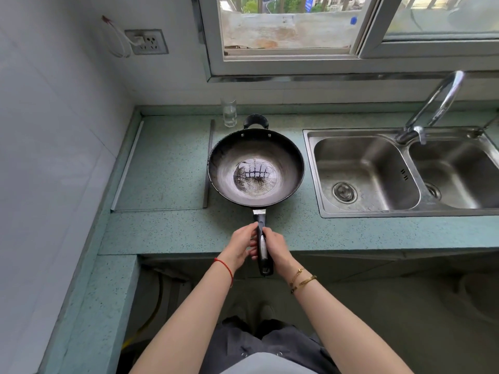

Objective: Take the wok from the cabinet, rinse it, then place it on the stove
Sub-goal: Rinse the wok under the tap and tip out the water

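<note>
A black wok sits on the green counter, between a recessed bay on the left and the sink on the right. A little water pools in its bottom and mirrors the window. Its long black handle points toward me past the counter's front edge. My left hand grips the handle from the left. My right hand grips it from the right. A small loop handle is at the wok's far side.
A steel double sink with a curved faucet lies to the right. A clear glass stands just behind the wok. The recessed bay is at left, a wall socket above it, a window behind.
</note>
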`<state>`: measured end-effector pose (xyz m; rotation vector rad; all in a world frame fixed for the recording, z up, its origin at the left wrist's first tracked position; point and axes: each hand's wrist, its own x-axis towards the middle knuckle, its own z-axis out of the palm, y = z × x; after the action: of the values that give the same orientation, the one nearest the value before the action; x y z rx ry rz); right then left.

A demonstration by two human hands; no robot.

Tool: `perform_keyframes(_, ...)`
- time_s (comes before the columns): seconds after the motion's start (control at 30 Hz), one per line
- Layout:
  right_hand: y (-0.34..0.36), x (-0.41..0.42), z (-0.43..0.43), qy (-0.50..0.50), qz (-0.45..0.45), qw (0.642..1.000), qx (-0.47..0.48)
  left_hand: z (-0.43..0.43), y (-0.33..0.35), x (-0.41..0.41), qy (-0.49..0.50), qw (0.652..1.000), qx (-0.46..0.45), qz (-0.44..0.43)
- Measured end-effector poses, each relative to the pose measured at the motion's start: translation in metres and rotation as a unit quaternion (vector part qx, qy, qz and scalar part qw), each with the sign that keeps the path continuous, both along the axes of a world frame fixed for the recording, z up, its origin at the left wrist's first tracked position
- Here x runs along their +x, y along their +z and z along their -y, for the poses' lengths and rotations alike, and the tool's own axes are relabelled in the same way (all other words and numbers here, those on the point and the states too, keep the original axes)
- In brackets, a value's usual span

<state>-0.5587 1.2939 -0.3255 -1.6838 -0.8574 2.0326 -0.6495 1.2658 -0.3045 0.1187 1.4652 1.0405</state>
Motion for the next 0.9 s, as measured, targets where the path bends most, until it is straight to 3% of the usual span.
perform_keyframes(0.33,0.006,-0.007,0.009,-0.017,0.054,0.998,0.026,-0.002,-0.001,-0.006,-0.033,0.999,-0.01,-0.006)
perform_keyframes(0.57,0.004,-0.013,0.017,-0.021,0.14,0.981,0.131,0.0,-0.003,-0.012,-0.074,0.997,0.021,-0.005)
perform_keyframes(0.9,-0.003,-0.014,0.024,-0.049,0.15,0.971,0.177,-0.005,-0.014,-0.014,-0.078,0.996,0.038,-0.009)
